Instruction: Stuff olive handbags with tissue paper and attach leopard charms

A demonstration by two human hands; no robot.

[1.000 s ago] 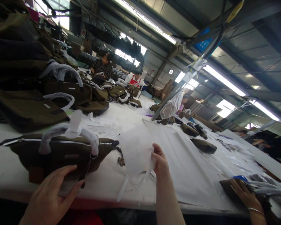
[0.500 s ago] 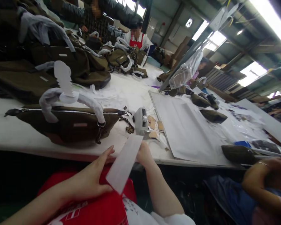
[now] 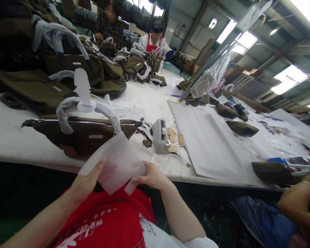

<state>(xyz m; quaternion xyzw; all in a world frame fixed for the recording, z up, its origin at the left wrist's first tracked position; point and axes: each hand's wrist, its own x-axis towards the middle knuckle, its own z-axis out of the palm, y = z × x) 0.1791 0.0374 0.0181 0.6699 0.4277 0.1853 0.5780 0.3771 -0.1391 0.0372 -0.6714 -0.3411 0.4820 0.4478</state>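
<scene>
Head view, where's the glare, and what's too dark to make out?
In the head view, the bright panel at upper right is blown to white; same view, space beneath the table is mostly near-black; there too, the paper looks pale but distinct.

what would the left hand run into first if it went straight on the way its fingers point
Past the thin white translucent sheet it holds, the left hand would probably meet the nearest olive-green fabric handbag, near its right end; depth is unclear here.
</scene>
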